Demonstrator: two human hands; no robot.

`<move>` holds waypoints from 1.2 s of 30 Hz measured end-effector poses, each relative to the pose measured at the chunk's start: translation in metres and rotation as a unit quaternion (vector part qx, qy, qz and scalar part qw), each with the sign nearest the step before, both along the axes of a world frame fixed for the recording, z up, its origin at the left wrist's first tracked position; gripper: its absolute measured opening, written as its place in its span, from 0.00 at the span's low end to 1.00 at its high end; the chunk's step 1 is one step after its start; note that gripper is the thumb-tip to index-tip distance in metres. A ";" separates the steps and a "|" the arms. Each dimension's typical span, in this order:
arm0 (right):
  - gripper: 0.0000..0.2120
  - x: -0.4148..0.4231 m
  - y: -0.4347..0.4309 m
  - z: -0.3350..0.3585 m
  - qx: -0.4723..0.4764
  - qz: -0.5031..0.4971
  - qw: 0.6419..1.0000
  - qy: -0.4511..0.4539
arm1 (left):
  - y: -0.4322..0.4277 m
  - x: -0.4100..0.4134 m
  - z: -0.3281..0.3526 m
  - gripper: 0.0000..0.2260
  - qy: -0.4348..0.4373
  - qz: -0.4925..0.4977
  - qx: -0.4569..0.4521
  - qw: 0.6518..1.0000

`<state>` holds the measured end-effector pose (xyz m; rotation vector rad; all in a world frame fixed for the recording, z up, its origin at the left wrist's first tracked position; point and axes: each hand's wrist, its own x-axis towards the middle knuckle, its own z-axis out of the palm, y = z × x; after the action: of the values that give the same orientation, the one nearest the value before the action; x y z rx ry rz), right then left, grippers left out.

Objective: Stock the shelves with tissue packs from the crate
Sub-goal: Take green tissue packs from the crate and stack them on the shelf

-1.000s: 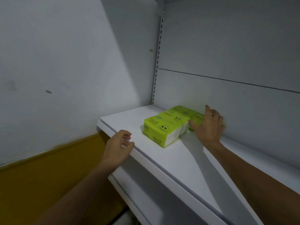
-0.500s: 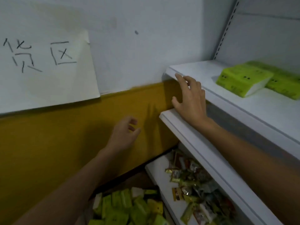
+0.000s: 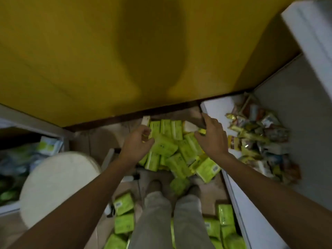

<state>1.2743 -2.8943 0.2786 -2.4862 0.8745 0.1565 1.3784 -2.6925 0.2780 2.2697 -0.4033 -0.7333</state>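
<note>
A heap of lime-green tissue packs [image 3: 172, 150] lies on the floor below me, against the yellow wall. My left hand [image 3: 137, 142] hovers over the heap's left side with loosely curled fingers and holds nothing. My right hand [image 3: 212, 136] is spread above the heap's right side, also holding nothing. One pack with small printed eyes [image 3: 164, 145] lies between the two hands. More green packs [image 3: 124, 212] are scattered around my feet. No crate wall can be made out.
A white shelf unit [image 3: 237, 200] runs along the right; its low shelf holds several mixed snack packets [image 3: 256, 139]. An upper shelf edge [image 3: 309, 36] juts in at top right. A round white stool top [image 3: 57, 184] sits at left, by another shelf with packages [image 3: 48, 146].
My view has swung from the top shelf down to the floor. Both hands left the shelf edges and dropped over the heap of packs.
</note>
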 end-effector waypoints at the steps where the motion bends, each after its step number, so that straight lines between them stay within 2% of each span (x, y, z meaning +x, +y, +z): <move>1: 0.31 -0.006 0.008 -0.023 0.007 0.004 1.000 0.017 | 0.006 -0.004 -0.020 0.12 0.002 -0.010 0.014 1.000; 5: 0.30 -0.027 0.037 -0.110 0.059 -0.006 0.995 0.085 | 0.024 -0.015 -0.098 0.14 0.020 -0.040 0.059 0.997; 10: 0.29 -0.033 0.050 -0.206 0.122 -0.012 0.988 0.100 | 0.026 -0.016 -0.190 0.16 0.026 -0.056 0.099 0.993; 14: 0.33 -0.023 0.046 -0.258 0.146 -0.023 0.986 0.080 | 0.014 -0.008 -0.243 0.27 0.019 -0.064 0.118 0.991; 19: 0.33 -0.005 0.049 -0.286 0.142 -0.039 0.987 0.069 | -0.011 -0.001 -0.279 0.35 0.066 -0.060 0.094 0.992; 21: 0.33 0.000 0.053 -0.290 0.150 -0.069 0.984 0.067 | -0.017 -0.003 -0.285 0.36 0.076 -0.058 0.081 0.992; 25: 0.33 0.004 0.056 -0.282 0.180 -0.103 0.978 0.030 | -0.016 -0.005 -0.280 0.27 0.053 -0.019 0.078 0.995; 29: 0.33 0.017 0.054 -0.253 0.213 -0.113 0.971 -0.001 | -0.014 0.002 -0.253 0.25 0.026 -0.001 0.061 0.998; 36: 0.38 0.051 0.041 -0.174 0.243 -0.116 0.960 -0.072 | -0.029 0.025 -0.161 0.32 0.000 0.054 0.029 0.998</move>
<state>1.3253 -2.8533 0.1049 -1.9016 0.9273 0.0937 1.4031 -2.7219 0.1167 2.3253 -0.2587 -0.6980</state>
